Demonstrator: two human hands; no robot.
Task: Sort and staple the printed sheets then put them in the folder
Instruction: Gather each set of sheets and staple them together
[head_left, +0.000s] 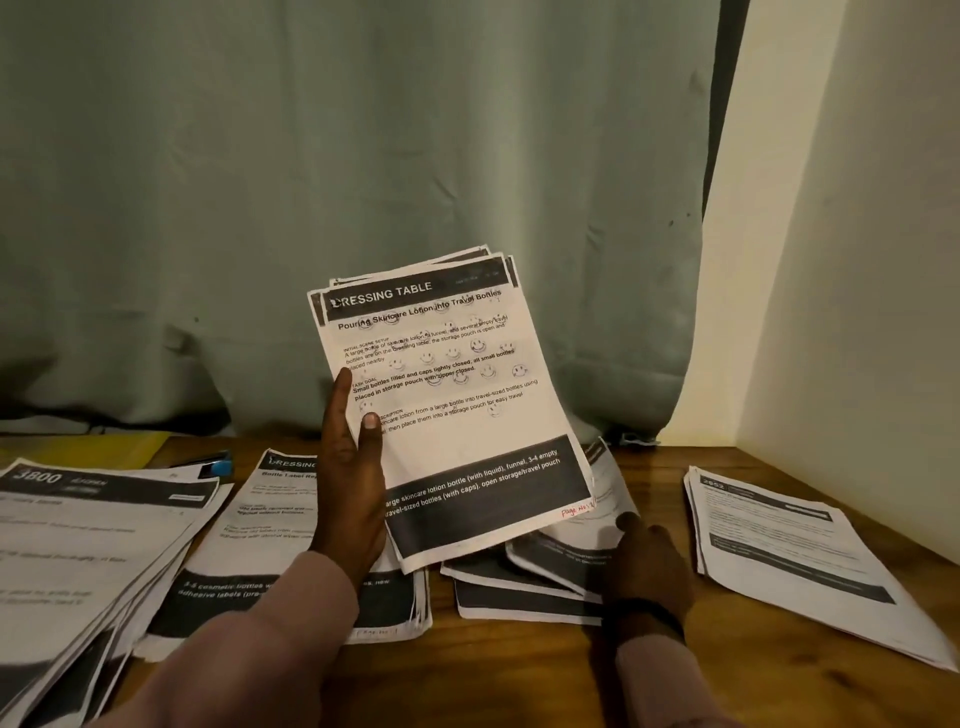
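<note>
at the near left edge a fanned pile of sheets (78, 540) is spread on the table (519, 675). a held bundle (447, 410) is raised upright in the left hand (350, 467), thumb curled over its front. the right hand (644, 561) is laid on a loose pile (535, 582); its grip cannot be told. farther back, what may be a yellow folder (88, 447) is seen.
</note>
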